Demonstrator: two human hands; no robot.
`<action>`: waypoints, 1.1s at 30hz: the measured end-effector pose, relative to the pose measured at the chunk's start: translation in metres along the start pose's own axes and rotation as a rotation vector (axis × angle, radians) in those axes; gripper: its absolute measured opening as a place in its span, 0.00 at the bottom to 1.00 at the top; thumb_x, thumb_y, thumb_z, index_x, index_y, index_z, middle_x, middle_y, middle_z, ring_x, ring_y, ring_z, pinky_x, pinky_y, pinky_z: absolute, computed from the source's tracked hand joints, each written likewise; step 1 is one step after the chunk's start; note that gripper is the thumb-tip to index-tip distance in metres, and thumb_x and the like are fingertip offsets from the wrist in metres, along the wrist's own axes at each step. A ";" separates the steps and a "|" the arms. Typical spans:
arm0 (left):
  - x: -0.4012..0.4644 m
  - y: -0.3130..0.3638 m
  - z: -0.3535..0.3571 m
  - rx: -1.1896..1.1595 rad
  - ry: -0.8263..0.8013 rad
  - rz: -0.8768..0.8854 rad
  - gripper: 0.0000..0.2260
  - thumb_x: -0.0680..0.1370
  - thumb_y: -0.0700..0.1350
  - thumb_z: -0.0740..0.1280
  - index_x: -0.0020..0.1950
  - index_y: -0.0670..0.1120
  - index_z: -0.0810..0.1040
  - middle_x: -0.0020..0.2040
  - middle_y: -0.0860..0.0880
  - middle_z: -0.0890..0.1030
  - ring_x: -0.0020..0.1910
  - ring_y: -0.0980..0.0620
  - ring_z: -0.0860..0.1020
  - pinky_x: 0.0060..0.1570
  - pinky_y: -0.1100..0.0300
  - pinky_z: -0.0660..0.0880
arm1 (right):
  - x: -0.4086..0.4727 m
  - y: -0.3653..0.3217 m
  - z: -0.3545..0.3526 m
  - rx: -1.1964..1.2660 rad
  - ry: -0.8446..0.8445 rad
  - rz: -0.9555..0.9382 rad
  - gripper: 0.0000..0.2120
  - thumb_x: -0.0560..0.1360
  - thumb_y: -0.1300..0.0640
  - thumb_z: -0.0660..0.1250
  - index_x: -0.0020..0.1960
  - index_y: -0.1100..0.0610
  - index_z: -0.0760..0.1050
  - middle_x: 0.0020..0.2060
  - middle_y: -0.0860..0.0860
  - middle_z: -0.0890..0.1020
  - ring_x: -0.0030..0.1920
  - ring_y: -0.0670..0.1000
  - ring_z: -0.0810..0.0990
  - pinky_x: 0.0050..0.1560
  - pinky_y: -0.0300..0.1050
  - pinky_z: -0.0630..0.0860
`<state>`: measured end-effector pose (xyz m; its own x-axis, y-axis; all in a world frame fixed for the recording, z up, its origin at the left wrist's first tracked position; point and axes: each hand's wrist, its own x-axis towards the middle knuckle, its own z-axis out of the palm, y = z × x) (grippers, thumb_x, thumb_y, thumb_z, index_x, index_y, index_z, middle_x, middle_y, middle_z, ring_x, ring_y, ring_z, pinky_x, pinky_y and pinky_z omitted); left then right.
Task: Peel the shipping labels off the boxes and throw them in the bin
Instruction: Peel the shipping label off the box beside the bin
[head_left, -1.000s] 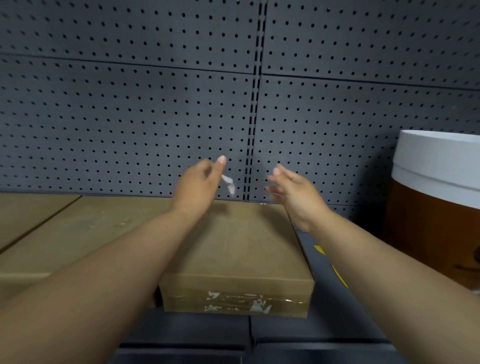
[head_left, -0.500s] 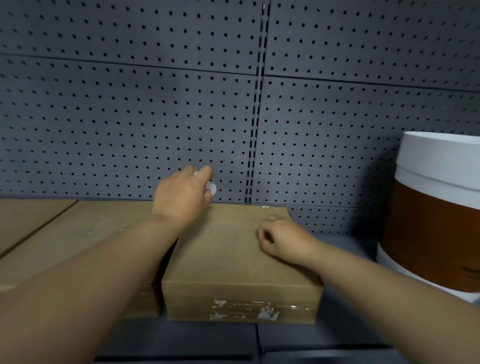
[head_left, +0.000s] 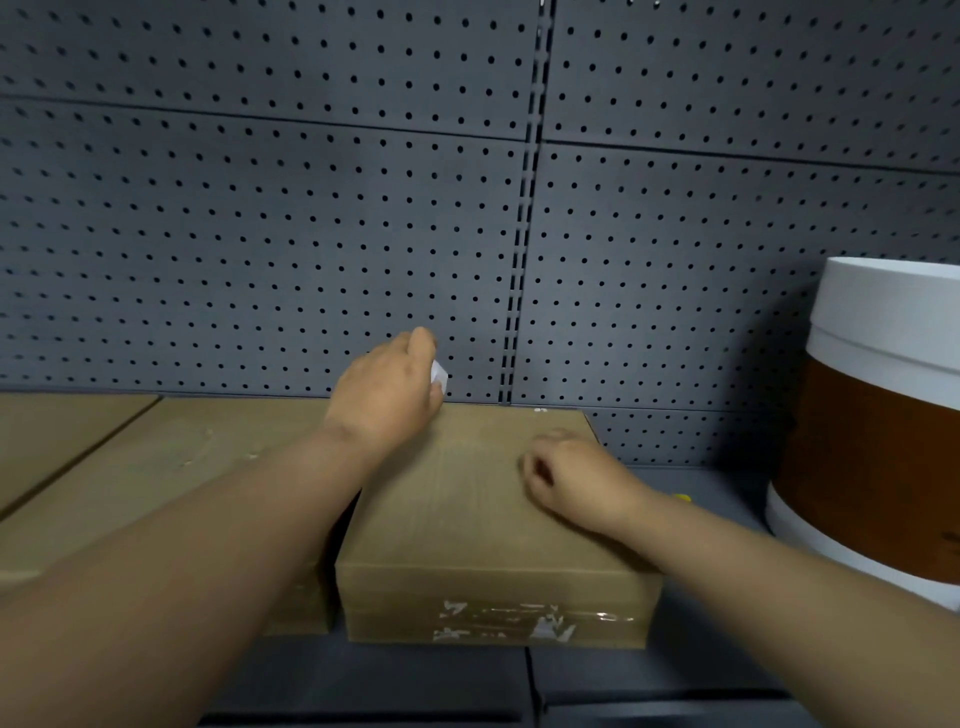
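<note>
While a small white scrap of label (head_left: 439, 375) sits pinched in the closed fingers of the left hand (head_left: 387, 395) above the box (head_left: 483, 514), the right hand (head_left: 574, 480), curled empty, steadies its top, so binning comes next, though no bin shows.

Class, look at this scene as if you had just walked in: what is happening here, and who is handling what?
A person is stripping labels from cardboard boxes on a grey shelf. The left hand is raised over the middle box, pinching a small white scrap of label. The right hand is curled with its fingers down on the box top. Torn white label residue remains on the box's front face. A white and brown tub stands to the right. No bin is in view.
</note>
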<state>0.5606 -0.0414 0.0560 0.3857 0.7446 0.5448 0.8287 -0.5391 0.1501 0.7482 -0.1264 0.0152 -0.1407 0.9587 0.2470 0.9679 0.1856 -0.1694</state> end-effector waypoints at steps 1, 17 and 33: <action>0.001 0.000 0.000 -0.009 -0.004 0.002 0.11 0.77 0.40 0.57 0.58 0.40 0.69 0.55 0.41 0.77 0.50 0.41 0.77 0.48 0.46 0.76 | -0.004 -0.011 0.004 0.046 -0.047 -0.109 0.05 0.73 0.57 0.61 0.44 0.56 0.75 0.44 0.51 0.77 0.44 0.52 0.76 0.48 0.44 0.74; 0.008 0.007 -0.001 0.055 -0.087 0.028 0.11 0.78 0.37 0.59 0.60 0.39 0.71 0.69 0.38 0.61 0.39 0.42 0.77 0.42 0.47 0.79 | -0.019 0.005 -0.011 0.053 -0.059 -0.155 0.05 0.74 0.57 0.62 0.44 0.56 0.75 0.45 0.50 0.77 0.47 0.49 0.75 0.50 0.42 0.71; 0.013 0.008 0.004 0.187 -0.024 0.119 0.13 0.78 0.41 0.57 0.62 0.43 0.71 0.57 0.43 0.74 0.41 0.43 0.78 0.35 0.53 0.74 | -0.031 0.031 -0.011 -0.016 0.043 -0.035 0.05 0.75 0.58 0.60 0.44 0.56 0.75 0.45 0.51 0.77 0.47 0.51 0.76 0.49 0.43 0.72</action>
<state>0.5741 -0.0346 0.0613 0.4927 0.6904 0.5297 0.8369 -0.5427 -0.0711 0.7853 -0.1523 0.0129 -0.1655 0.9416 0.2934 0.9658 0.2150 -0.1452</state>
